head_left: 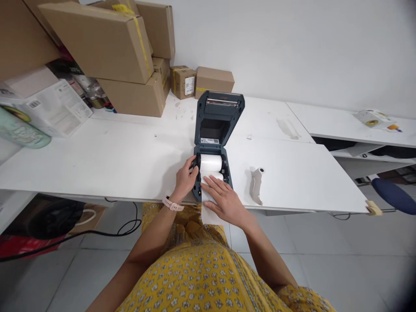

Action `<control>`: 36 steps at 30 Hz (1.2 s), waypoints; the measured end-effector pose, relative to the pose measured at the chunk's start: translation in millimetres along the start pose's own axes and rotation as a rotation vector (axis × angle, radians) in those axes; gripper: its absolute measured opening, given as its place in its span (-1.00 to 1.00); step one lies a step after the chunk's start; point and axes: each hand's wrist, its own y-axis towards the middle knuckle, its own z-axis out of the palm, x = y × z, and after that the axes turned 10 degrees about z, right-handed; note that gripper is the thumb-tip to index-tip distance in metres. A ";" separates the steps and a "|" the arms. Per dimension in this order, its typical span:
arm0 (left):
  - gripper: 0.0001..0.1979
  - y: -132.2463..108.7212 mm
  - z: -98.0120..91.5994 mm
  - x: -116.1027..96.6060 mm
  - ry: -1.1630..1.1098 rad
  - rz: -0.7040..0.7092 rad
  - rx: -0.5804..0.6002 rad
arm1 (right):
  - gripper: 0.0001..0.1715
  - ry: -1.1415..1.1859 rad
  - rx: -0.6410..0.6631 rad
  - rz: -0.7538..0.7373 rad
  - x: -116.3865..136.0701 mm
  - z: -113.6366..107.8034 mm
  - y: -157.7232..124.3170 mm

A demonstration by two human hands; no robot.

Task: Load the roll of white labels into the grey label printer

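Note:
A dark grey label printer (219,115) stands on the white table with its lid raised. Inside it lies a white label roll (211,163), and a white paper strip (209,212) runs from it over the printer's front and hangs past the table edge. My left hand (186,178) grips the printer's left side near the roll, thumb and fingers bent. Flat on the strip rests my right hand (224,197), fingers stretched out over the printer's front. A small empty-looking core with a curled paper strip (256,186) lies to the right of the printer.
Cardboard boxes (97,43) are stacked at the back left, with smaller boxes (214,81) behind the printer. A white carton (58,106) and a mint-green bottle (24,130) stand at the far left. A small carton (372,118) sits at the far right.

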 end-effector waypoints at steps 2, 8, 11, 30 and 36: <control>-0.53 -0.1 0.7 2.0 -0.026 0.000 -0.006 | -0.24 0.006 0.001 0.000 -0.5 0.4 0.3; -0.53 -0.2 2.2 5.8 -0.068 0.010 -0.019 | -0.26 0.006 0.006 -0.001 -0.6 -0.5 -1.7; -0.53 -0.4 2.8 8.0 -0.079 0.021 -0.019 | -0.26 0.002 0.009 -0.005 0.0 -0.7 -4.1; -0.54 0.0 4.9 13.4 -0.144 0.039 -0.051 | -0.24 -0.031 0.024 -0.011 6.0 -5.1 -9.6; -0.53 -0.4 6.5 15.2 -0.171 0.055 -0.068 | -0.18 0.035 0.028 -0.016 4.5 -1.7 -8.1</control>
